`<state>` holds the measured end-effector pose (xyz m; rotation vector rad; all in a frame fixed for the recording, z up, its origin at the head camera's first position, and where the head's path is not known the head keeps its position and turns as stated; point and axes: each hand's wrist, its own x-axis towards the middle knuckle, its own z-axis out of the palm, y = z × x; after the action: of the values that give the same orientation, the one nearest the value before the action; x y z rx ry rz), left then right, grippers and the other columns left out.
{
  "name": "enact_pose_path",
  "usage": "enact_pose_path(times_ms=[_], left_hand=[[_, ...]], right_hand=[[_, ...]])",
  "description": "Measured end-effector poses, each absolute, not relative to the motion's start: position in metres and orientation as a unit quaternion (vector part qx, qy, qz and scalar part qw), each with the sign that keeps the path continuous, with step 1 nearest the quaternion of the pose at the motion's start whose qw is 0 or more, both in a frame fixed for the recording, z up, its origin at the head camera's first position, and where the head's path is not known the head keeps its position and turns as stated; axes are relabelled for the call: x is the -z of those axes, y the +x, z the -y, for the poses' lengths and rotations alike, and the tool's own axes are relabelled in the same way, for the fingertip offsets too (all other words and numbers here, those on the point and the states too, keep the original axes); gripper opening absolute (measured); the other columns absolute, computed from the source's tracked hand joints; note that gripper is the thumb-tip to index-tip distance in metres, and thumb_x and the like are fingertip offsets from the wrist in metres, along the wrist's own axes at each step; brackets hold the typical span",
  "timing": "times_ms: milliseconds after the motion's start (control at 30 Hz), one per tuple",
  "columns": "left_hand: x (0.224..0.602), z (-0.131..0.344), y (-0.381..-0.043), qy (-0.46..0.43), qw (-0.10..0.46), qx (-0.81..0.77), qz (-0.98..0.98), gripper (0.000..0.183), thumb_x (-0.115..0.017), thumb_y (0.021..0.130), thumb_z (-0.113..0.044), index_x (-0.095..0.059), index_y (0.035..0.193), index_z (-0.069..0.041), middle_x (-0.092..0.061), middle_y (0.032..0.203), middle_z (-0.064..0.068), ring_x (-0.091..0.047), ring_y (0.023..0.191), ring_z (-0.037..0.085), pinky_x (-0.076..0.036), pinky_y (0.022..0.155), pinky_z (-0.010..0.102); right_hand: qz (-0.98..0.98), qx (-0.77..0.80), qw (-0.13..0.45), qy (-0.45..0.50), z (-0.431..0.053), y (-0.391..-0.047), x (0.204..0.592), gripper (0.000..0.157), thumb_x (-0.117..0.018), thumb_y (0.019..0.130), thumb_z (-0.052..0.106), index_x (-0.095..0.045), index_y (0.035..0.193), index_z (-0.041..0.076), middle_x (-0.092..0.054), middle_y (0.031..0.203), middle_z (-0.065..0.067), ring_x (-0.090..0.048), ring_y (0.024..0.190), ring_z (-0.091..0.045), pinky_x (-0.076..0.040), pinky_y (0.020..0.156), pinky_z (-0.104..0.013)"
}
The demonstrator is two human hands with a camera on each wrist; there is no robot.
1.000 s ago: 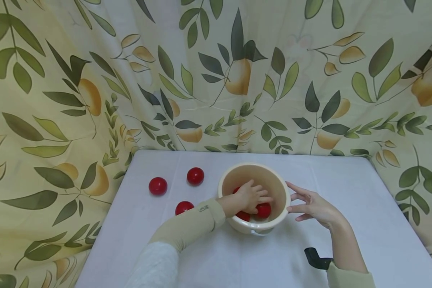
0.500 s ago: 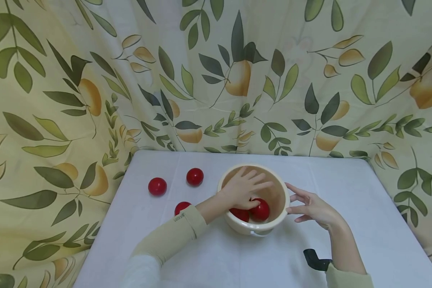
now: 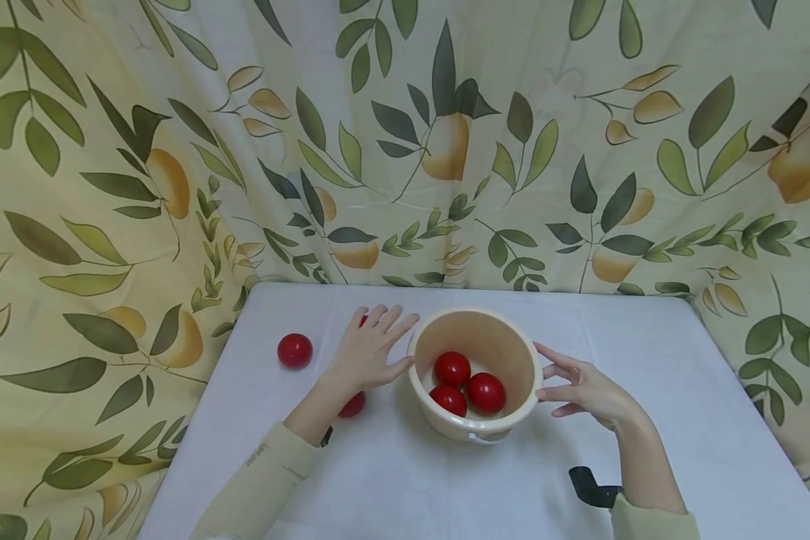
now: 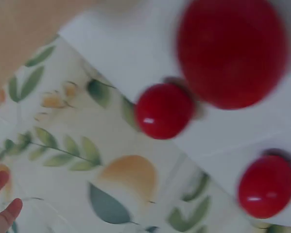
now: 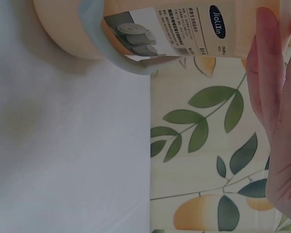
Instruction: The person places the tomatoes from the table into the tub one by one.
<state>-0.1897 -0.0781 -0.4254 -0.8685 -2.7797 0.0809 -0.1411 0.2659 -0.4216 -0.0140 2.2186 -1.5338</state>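
Note:
My left hand (image 3: 367, 352) hovers over the table just left of a cream bucket (image 3: 455, 429), fingers spread and straight, with nothing held. Three red balls (image 3: 486, 393) lie inside the bucket. One red ball (image 3: 295, 351) rests on the table to the far left. Another red ball (image 3: 352, 405) is partly covered by my left wrist, and a third is nearly hidden behind the fingers. All three loose balls show in the left wrist view, the nearest ball (image 4: 232, 53) large and blurred. My right hand (image 3: 590, 390) touches the bucket's right rim with extended fingers.
A white cloth covers the table (image 3: 648, 330). Behind it and at the left hangs a leaf-and-fruit patterned curtain (image 3: 405, 195). A pale handle (image 5: 99, 34) hangs on the bucket's side, beside a printed label (image 5: 184, 29).
My left hand has come out of the bucket and moved left over the table. Three balls inside the bucket are now uncovered. The right hand stays at the rim.

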Motion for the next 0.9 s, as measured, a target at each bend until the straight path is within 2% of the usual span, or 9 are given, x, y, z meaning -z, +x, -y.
enact_pose_path(times_ms=[333,667,900], left_hand=[[0.481,0.134,-0.168,-0.198,0.031,0.033,0.979,0.074,-0.055,0.077,-0.057,-0.036,0.14,-0.021,-0.042,0.137,0.009,-0.037,0.124,0.03,-0.027,0.101,0.054],[0.525,0.16,-0.149,-0.164,0.02,0.049,0.985,0.082,-0.067,0.067,-0.055,-0.041,0.134,-0.015,-0.048,0.127,0.01,-0.041,0.116,0.03,-0.031,0.097,0.055],[0.541,0.167,-0.142,-0.153,0.023,0.045,0.987,0.084,-0.069,0.064,-0.056,-0.043,0.133,-0.014,-0.051,0.124,0.009,-0.043,0.113,0.029,-0.033,0.094,0.054]], right_hand=[[-0.801,0.556,0.221,-0.007,-0.266,-0.141,0.42,0.083,-0.072,0.078,0.015,-0.022,0.145,0.009,-0.054,0.103,-0.016,-0.064,0.081,-0.02,-0.054,0.062,-0.038],[-0.8,0.559,0.22,-0.007,-0.266,-0.14,0.421,0.084,-0.072,0.078,0.014,-0.023,0.145,0.008,-0.054,0.102,-0.016,-0.064,0.08,-0.02,-0.054,0.062,-0.037],[-0.801,0.557,0.22,-0.006,-0.265,-0.14,0.42,0.084,-0.072,0.078,0.015,-0.022,0.145,0.008,-0.055,0.102,-0.015,-0.064,0.081,-0.02,-0.054,0.062,-0.037]])
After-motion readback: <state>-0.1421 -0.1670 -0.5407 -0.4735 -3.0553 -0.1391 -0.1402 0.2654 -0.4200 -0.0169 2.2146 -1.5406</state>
